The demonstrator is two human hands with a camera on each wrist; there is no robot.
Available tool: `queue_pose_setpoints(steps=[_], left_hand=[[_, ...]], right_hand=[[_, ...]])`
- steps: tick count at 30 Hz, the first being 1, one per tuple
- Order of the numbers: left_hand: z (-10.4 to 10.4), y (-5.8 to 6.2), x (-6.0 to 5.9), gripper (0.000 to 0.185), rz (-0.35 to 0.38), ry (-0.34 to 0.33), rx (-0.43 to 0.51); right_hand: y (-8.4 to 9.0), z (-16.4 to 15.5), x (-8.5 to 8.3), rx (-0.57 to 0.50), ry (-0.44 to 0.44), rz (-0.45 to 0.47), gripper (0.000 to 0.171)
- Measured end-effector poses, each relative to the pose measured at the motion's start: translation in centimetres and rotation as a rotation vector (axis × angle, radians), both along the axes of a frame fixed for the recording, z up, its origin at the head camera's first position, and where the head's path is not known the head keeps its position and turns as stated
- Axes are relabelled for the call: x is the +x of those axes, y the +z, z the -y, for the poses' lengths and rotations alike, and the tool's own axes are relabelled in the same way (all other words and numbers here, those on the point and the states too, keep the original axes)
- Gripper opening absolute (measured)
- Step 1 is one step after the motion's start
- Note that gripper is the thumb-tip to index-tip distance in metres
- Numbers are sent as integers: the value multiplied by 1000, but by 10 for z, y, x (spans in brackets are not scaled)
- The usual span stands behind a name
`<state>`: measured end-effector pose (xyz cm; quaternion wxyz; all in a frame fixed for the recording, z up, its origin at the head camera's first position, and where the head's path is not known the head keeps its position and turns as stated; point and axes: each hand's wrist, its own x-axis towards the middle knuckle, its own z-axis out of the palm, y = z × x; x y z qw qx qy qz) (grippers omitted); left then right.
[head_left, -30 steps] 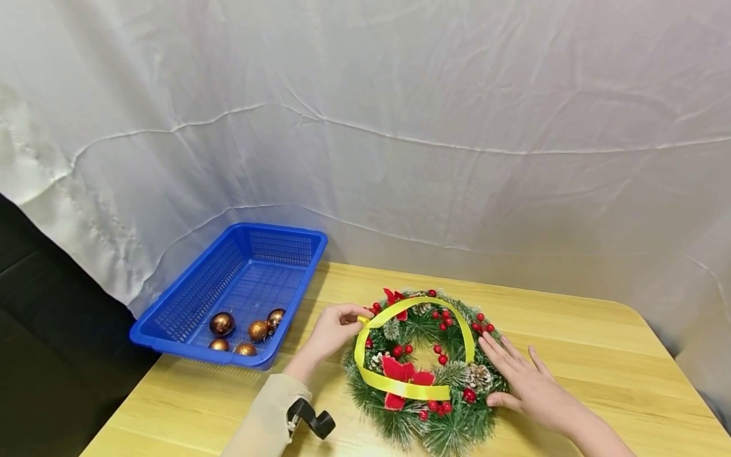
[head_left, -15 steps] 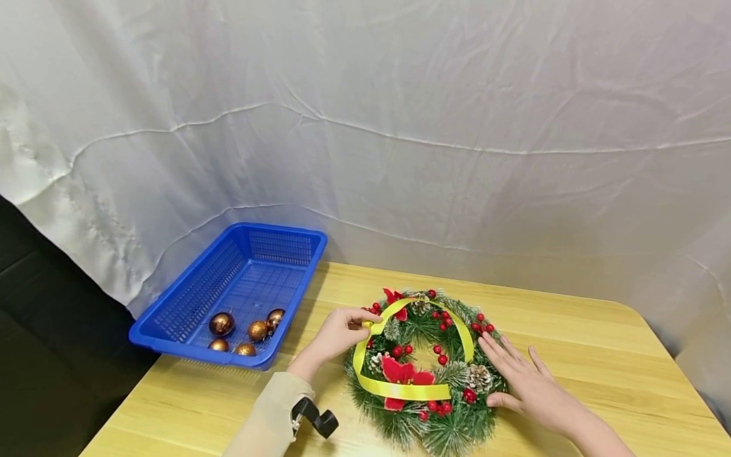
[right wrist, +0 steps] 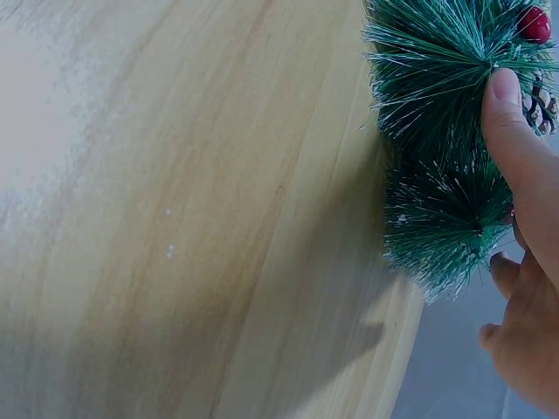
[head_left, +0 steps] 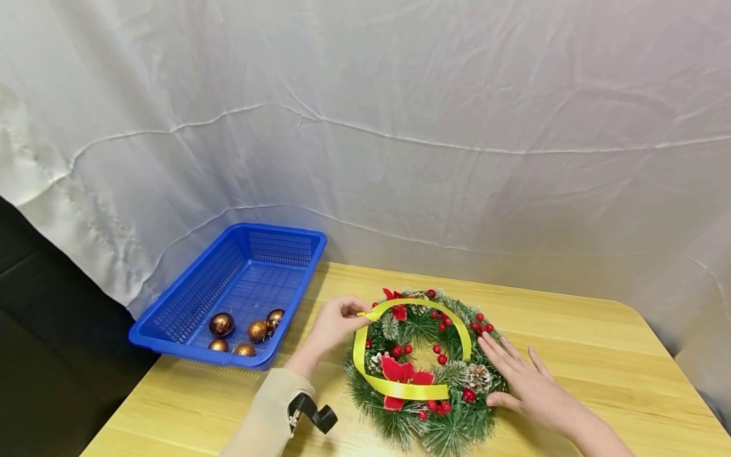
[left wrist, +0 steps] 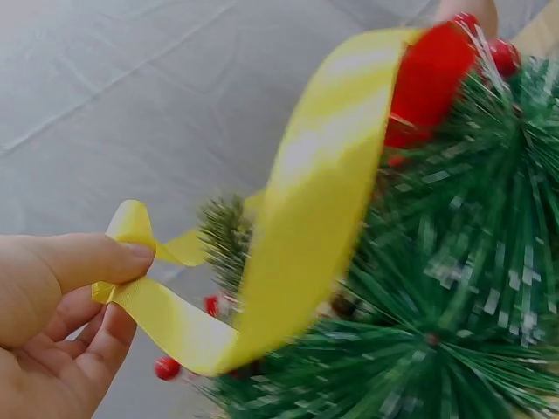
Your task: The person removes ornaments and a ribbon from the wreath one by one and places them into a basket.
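Note:
A green Christmas wreath [head_left: 451, 425] with red berries, poinsettias and pine cones lies on the wooden table [head_left: 599, 343]. A yellow ribbon [head_left: 402, 389] loops over it. My left hand [head_left: 334, 324] pinches the ribbon's end [left wrist: 131, 229] between thumb and fingers at the wreath's upper left. My right hand [head_left: 522, 377] lies flat with straight fingers on the wreath's right side, its thumb [right wrist: 515, 131] pressed against the needles [right wrist: 437, 105].
A blue plastic basket [head_left: 171, 320] stands at the table's left, holding several bronze baubles [head_left: 221, 324]. A white cloth backdrop [head_left: 400, 127] hangs behind. The table's right edge lies close to the wreath in the right wrist view.
My left hand has lifted the ribbon end slightly up and toward the wreath's top, so the loop shifted a little. The right hand has stayed on the wreath.

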<state>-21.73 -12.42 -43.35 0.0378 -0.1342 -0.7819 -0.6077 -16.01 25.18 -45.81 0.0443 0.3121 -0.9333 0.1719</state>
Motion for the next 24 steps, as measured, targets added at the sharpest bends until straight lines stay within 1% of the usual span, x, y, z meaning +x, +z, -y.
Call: queue_pose_setpoints(steps=[2,8,11,18,22,24], left_hand=[[2,6,0,13,-17,16,-6],[11,23,0,13,-103,60,-25],[17,31,0,12,-124,81,-20],[32,51,3,13,-120,169,31],[42,61,6,16,-126,197,67],[48,64,7,16,-139,214,61]], right_hand=[[0,0,0,2,2,-4,88],[-1,0,0,8,3,-16,89],[-1,-1,0,5,3,-16,89],[0,0,-2,13,0,-3,89],[0,0,-3,10,1,11,89],[-1,-1,-3,8,1,14,89]])
